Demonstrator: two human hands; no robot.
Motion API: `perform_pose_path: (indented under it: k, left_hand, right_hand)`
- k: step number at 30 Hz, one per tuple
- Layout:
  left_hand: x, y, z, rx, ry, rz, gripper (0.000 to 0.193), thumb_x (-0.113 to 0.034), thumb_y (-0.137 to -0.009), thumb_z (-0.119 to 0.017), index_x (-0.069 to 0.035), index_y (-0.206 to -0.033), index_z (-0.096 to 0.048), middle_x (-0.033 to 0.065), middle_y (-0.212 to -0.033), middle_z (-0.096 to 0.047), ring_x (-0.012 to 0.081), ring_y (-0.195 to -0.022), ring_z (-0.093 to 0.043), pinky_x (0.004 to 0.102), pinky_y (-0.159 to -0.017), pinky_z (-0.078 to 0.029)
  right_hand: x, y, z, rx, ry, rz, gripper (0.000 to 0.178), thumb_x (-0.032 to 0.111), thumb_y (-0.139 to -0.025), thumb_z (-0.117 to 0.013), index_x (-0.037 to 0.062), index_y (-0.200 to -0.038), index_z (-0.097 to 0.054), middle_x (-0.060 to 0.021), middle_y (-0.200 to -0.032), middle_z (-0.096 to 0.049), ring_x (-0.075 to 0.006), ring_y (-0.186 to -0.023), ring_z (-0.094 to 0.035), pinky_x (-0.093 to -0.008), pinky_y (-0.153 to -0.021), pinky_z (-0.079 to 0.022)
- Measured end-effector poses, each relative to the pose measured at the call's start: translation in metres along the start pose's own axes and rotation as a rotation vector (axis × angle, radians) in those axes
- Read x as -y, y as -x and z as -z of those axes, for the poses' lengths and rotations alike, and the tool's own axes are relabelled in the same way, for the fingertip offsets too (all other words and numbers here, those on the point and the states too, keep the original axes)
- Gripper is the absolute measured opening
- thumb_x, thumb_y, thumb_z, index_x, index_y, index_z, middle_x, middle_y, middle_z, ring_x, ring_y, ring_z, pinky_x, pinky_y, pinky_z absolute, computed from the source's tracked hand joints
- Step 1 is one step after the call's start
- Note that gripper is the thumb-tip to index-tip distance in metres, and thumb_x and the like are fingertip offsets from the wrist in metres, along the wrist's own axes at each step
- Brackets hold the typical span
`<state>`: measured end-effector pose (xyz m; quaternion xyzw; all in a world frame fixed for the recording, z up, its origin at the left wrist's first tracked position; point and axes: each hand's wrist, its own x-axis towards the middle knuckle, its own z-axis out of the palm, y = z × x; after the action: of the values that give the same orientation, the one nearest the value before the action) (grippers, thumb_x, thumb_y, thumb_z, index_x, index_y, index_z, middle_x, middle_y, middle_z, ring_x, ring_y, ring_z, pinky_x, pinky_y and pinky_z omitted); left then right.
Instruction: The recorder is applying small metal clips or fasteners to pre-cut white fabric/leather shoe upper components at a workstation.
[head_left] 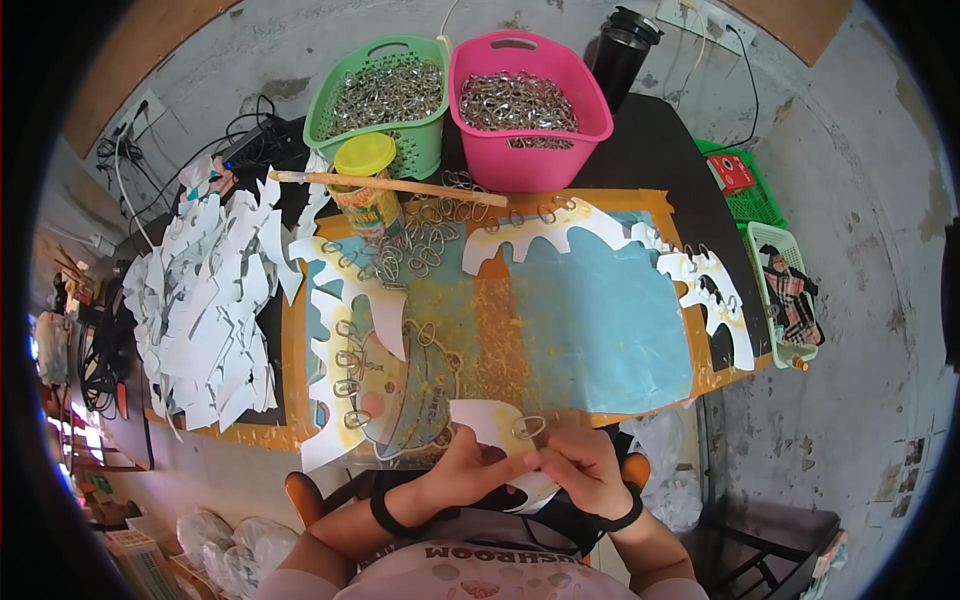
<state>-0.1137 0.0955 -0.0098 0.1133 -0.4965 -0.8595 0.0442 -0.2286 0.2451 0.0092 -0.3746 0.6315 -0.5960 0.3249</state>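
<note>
At the table's near edge, my left hand (468, 472) is closed on a white scallop-cut sheet piece (482, 413) with yellowish smears. My right hand (588, 470) meets it at the piece's right side, thumb and fingers pinched together; what lies in that pinch is hidden. A silvery wire ring (528, 428) stands at the piece's edge, just beside the fingertips of both hands. Other white cut-outs with rings along their edges lie on the mat: a left one (327, 425), a far one (550, 228) and a right one (728, 308).
A green basket (322, 120) and a pink basket (530, 172) full of metal rings stand at the back. A stick (430, 187) rests across a yellow-lidded can (372, 208), near loose rings (425, 240). White cut-outs (215, 310) are heaped at left. A black tumbler (622, 60) stands behind.
</note>
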Motion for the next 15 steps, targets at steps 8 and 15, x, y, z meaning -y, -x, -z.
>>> perform_pose_path:
  k: [8,15]
  left_hand:
    - [0.018,-0.002,0.002,-0.018,0.236,0.043,0.025,-0.019,-0.094,-0.063,-0.002,-0.111,-0.054,0.0040,-0.089,-0.064,0.0072,-0.070,-0.061,0.0192,-0.051,-0.047]
    - [0.002,-0.010,0.010,0.112,0.399,-0.021,0.038,-0.018,-0.086,-0.072,-0.001,-0.116,-0.056,0.0060,-0.095,-0.067,0.0150,-0.082,-0.066,0.0268,-0.065,-0.054]
  right_hand:
    - [-0.008,0.000,-0.013,-0.052,-0.117,0.129,0.026,0.018,-0.095,-0.056,-0.0001,-0.077,-0.058,-0.0070,-0.065,-0.048,-0.0197,-0.057,-0.045,-0.0299,-0.053,-0.034]
    - [-0.011,0.003,0.003,-0.071,-0.042,-0.028,0.028,0.019,-0.096,-0.055,-0.0011,-0.077,-0.057,-0.0040,-0.064,-0.046,-0.0146,-0.057,-0.042,-0.0289,-0.052,-0.033]
